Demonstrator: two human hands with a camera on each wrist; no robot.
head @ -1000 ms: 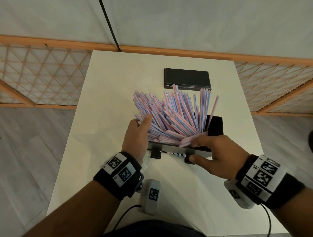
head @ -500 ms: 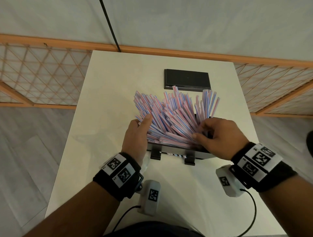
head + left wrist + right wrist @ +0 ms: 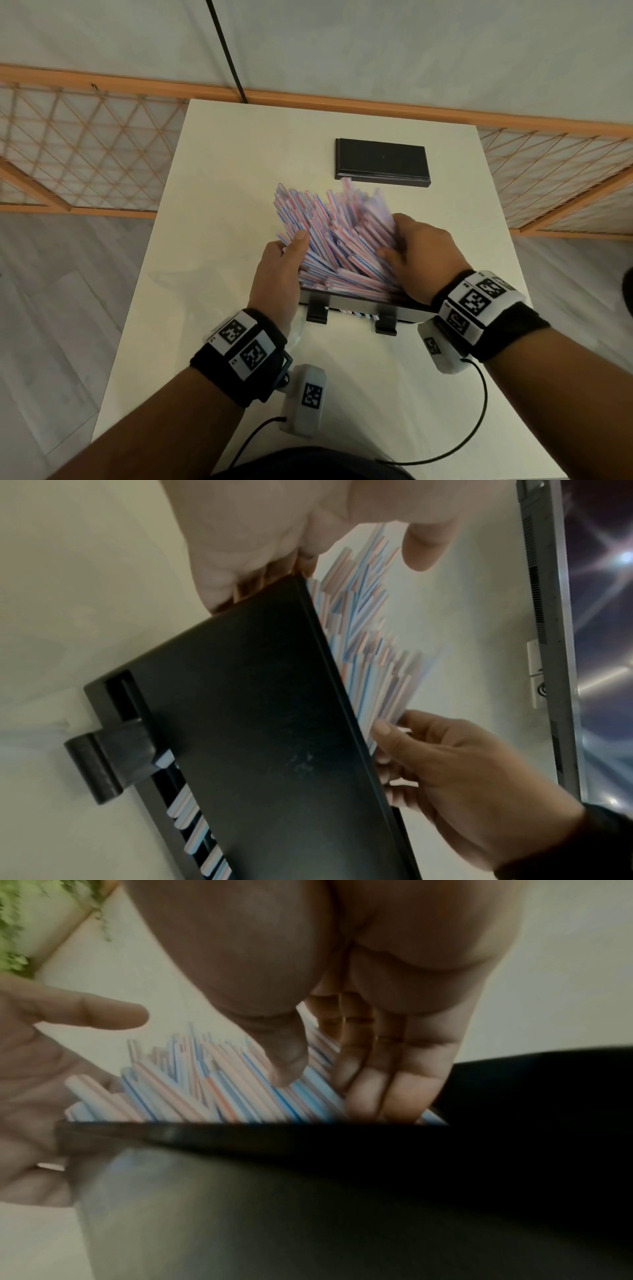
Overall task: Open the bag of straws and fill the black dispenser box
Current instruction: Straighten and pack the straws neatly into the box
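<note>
A thick bunch of pink, blue and white striped straws [image 3: 335, 240] stands slanted in the open black dispenser box [image 3: 356, 305], fanning up and away from me. My left hand [image 3: 287, 253] presses flat against the bunch's left side, fingers straight. On the right side my right hand [image 3: 404, 246] pushes in with straight fingers, thumb on the front straws. The left wrist view shows the box's dark front wall [image 3: 257, 710], with straws [image 3: 369, 642] sticking out above it and straw ends in its bottom slot. In the right wrist view my fingers [image 3: 387, 1085] press among the straws [image 3: 205, 1091].
The box's black lid [image 3: 382, 162] lies flat near the back of the white table [image 3: 239, 171]. What looks like clear plastic film [image 3: 191, 284] lies by my left wrist. A wooden lattice rail [image 3: 85, 154] borders the table's far side. A black cable [image 3: 226, 51] runs up the wall.
My right hand rose from the box's front edge to the right side of the straws and pushed them left into a tighter bunch. My left hand stayed in place.
</note>
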